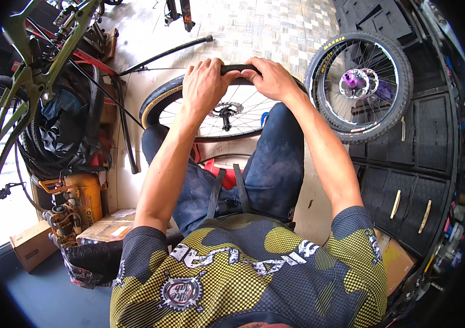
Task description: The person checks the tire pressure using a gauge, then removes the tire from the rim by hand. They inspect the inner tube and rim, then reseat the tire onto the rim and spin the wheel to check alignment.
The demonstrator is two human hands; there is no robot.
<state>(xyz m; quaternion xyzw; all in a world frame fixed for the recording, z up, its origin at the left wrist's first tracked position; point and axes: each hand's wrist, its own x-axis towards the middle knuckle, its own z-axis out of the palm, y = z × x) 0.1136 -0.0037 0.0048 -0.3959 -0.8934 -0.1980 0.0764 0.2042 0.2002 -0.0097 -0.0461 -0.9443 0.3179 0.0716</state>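
A bicycle wheel [210, 131] with a black tyre [238, 68] stands between my knees, its spokes and disc rotor [228, 109] showing below my arms. On the far side of the rim, my left hand [205, 82] wraps over the tyre with its fingers curled out of sight. My right hand [270, 77] grips the same stretch from the right. Both thumbs press on the tyre and nearly meet in the middle. A tan strip of sidewall shows at the wheel's left.
Another wheel with a knobby tyre [404, 82] and purple hub leans at the right against black drawers [396, 191]. A green bike frame [52, 82] hangs at the left, above a yellow compressor tank [85, 197]. Stand legs [167, 54] reach across the floor. Cardboard boxes [34, 243] sit lower left.
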